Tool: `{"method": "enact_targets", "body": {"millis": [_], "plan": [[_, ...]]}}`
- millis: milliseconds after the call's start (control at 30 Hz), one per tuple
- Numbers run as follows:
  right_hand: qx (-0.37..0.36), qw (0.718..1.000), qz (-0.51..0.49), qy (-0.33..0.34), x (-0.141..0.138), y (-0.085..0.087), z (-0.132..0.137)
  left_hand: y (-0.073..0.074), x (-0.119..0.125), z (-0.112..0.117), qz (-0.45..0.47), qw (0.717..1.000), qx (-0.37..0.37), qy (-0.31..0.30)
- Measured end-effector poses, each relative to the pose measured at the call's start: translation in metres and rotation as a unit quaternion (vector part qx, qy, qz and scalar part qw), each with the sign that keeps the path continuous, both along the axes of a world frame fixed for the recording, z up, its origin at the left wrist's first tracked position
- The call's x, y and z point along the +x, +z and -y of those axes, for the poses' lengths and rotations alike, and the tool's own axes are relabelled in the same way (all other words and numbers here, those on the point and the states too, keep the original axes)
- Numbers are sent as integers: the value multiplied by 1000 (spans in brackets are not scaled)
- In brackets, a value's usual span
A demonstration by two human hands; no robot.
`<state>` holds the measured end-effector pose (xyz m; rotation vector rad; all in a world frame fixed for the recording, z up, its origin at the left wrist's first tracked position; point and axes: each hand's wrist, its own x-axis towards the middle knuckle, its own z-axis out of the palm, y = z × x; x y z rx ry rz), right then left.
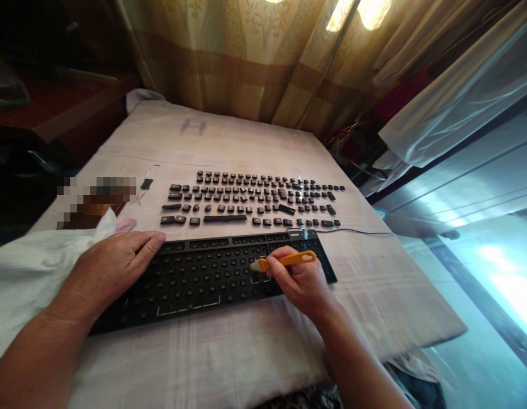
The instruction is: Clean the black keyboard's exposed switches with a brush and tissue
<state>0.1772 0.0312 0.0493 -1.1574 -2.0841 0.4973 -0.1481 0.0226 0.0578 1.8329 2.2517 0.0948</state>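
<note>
A black keyboard (pixel 190 274) with its keycaps off lies slantwise on the cloth-covered table, bare key sockets showing. My left hand (pixel 113 264) grips its left end, with the thumb along the top edge; the other fingers are partly hidden. In my right hand (pixel 299 278) is a small brush (pixel 289 260) with an orange handle, pinched between thumb and fingers. Its pale bristles touch or hover just over the sockets right of the keyboard's middle. Beyond the keyboard, the loose black keycaps (pixel 220 197) are laid out in rows, with the long space bar (pixel 224 218) in the nearest row.
A wire keycap puller (pixel 147 183) with a dark grip lies left of the keycaps. White cloth (pixel 11 278) is bunched by my left forearm, near a blurred-out patch. The keyboard cable (pixel 357 231) runs right. A patterned curtain (pixel 246 62) hangs behind the table.
</note>
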Motion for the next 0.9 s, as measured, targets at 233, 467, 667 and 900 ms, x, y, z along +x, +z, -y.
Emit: {"method": "enact_targets", "body": {"millis": [233, 467, 667, 900], "plan": [[8, 999, 30, 32, 1, 3, 6, -3, 0, -1, 4, 1000, 12, 3], [45, 999, 13, 22, 3, 9, 6, -3, 1, 0, 3, 1000, 16, 8], [67, 995, 56, 44, 2, 8, 5, -3, 0, -1, 3, 1000, 12, 8], [26, 997, 29, 63, 4, 9, 11, -5, -1, -2, 6, 1000, 18, 4]]}}
